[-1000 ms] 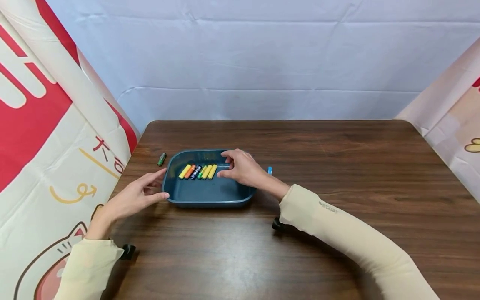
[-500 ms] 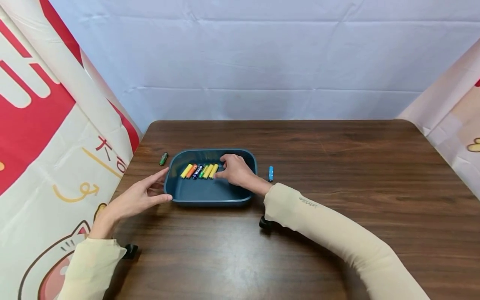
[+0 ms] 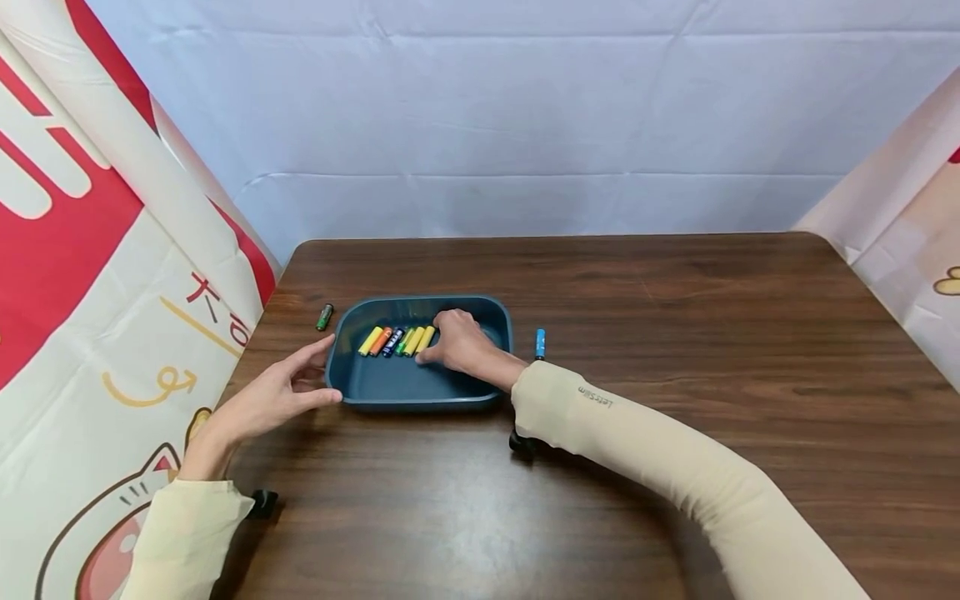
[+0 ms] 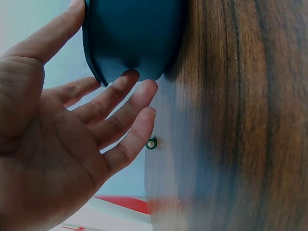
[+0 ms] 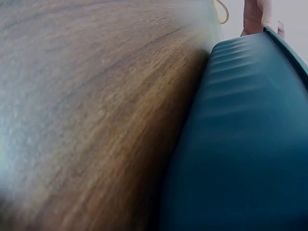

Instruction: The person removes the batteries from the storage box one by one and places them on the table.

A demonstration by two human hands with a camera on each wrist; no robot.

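**Batteries being lined up in the tray**

Head view: A dark blue tray (image 3: 420,387) is seen on the brown table (image 3: 675,333), toward its left side. Inside it, along the far part of the floor, a row of batteries (image 3: 397,341) is laid side by side: yellow, orange, dark, green and yellow. The right hand (image 3: 457,343) is reached into the tray, its fingertips set against the right end of that row; whether a battery is pinched or only touched cannot be told from here. The left hand (image 3: 273,396) is held flat and relaxed against the tray's left edge, nothing being gripped. Two batteries lie outside: a green battery (image 3: 324,317) just left of the tray and a blue battery (image 3: 539,343) just right of it.

Left wrist view: The left hand (image 4: 72,144) is shown with its grip apart, fingers straight, the tips resting on the tray's outer wall (image 4: 134,38). The green battery (image 4: 151,143) is seen end-on beyond the fingers.

Right wrist view: Only the tray's side (image 5: 240,144) and the table are shown; the fingers are hidden.

The step in hand is judged to be the settling of a battery into the row. For the next move, a loose battery outside would need to be reached while the tray is steadied.
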